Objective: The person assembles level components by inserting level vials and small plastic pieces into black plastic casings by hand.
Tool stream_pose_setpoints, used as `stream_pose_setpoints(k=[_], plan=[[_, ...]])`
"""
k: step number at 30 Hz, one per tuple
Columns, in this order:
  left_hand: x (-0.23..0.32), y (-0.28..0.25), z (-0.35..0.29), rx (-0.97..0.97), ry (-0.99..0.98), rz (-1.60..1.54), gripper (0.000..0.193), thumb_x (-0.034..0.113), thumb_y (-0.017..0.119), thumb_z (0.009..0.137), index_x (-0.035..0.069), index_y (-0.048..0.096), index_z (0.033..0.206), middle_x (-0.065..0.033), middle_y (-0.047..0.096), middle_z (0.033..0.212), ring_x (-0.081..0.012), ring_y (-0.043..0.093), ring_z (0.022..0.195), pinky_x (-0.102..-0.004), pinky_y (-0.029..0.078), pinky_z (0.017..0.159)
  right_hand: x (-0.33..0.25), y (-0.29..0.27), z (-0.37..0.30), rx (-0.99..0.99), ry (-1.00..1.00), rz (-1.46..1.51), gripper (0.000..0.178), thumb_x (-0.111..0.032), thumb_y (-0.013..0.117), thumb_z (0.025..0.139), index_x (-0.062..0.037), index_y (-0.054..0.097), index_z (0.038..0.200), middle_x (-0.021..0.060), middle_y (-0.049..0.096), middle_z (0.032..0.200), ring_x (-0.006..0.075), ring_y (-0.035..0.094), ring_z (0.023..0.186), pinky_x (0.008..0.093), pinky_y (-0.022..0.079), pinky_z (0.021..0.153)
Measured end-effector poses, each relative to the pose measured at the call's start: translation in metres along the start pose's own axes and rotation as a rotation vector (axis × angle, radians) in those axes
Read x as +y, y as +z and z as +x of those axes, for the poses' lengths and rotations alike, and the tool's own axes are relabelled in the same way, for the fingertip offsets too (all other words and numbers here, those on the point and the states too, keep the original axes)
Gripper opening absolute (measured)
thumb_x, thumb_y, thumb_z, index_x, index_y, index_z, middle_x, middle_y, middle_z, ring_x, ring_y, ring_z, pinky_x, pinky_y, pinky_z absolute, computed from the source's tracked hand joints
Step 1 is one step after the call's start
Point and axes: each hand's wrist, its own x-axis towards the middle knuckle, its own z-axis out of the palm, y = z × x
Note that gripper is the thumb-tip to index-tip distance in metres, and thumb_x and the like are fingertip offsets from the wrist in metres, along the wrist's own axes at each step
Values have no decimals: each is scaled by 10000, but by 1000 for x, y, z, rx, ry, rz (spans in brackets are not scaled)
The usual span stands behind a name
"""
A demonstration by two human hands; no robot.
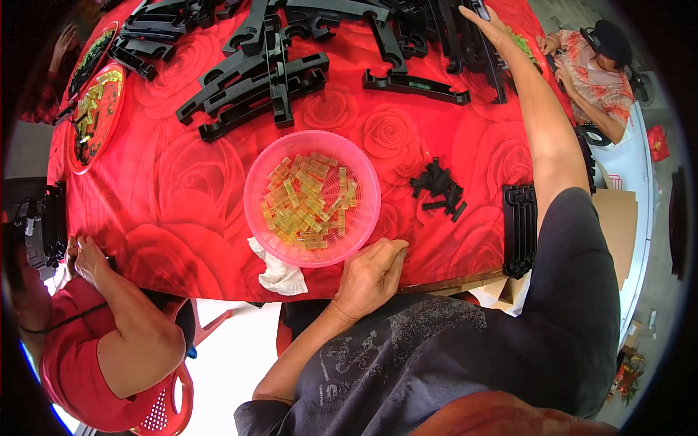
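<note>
My left hand [372, 273] rests at the near table edge, just right of a pink plastic basket [254, 215]. Its fingers are curled closed, and whatever they hold, if anything, is hidden. Inside the basket lie many small clear-yellow blocks [305, 202], which look like tiny spirit-level vials. My right arm stretches to the far right, where my right hand [491, 27] grips a long black plastic bar [491, 73] among others like it. Right of the basket sits a small heap of short black pieces [438, 186]. Another black bar [418, 86] with a greenish insert lies ahead.
Black plastic bars [254, 86] pile up across the far side. A white crumpled tissue [281, 272] touches the basket. Orange-rimmed trays [98, 120] stand at left. People sit at left [109, 341] and far right [596, 80]. Stacked black parts [519, 231] hug the right edge.
</note>
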Motion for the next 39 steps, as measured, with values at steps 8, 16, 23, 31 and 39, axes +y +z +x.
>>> stream_pose_setpoints(k=[8,16,23,31,39], plan=[[-4,4,0,25,12,-1,152,-35,658,844,-15,623,990,-182,632,821,-350,646,728,-390,515,627,18,17,-1,449,419,-864,1204,-712,730,674,-34,237,1539,225,389,1501,310,360,1410,416,304,1134],[-2,6,1,-3,40,43,167,-48,662,822,-17,625,982,-184,635,827,-353,648,727,-394,522,633,41,79,-30,570,180,-812,904,-592,780,708,-63,513,1391,167,609,1304,264,569,1221,368,427,1036],[-4,4,-2,16,23,40,161,-46,665,824,-18,627,978,-185,639,826,-355,652,738,-394,523,635,34,131,-45,337,-33,-1026,511,-489,655,872,-40,689,1115,174,684,1060,309,649,1012,384,498,885],[-4,4,-2,35,2,14,150,-43,663,835,-21,621,978,-185,635,816,-358,653,744,-390,521,640,32,122,-22,550,-77,-818,361,-351,575,971,-41,675,1126,56,652,768,124,591,632,280,503,631],[-2,5,1,40,3,-12,147,-54,655,841,-23,617,980,-190,622,804,-355,648,736,-395,511,637,39,49,65,145,-268,-710,672,-629,594,852,-72,645,1224,205,676,1134,357,624,1107,395,470,960]])
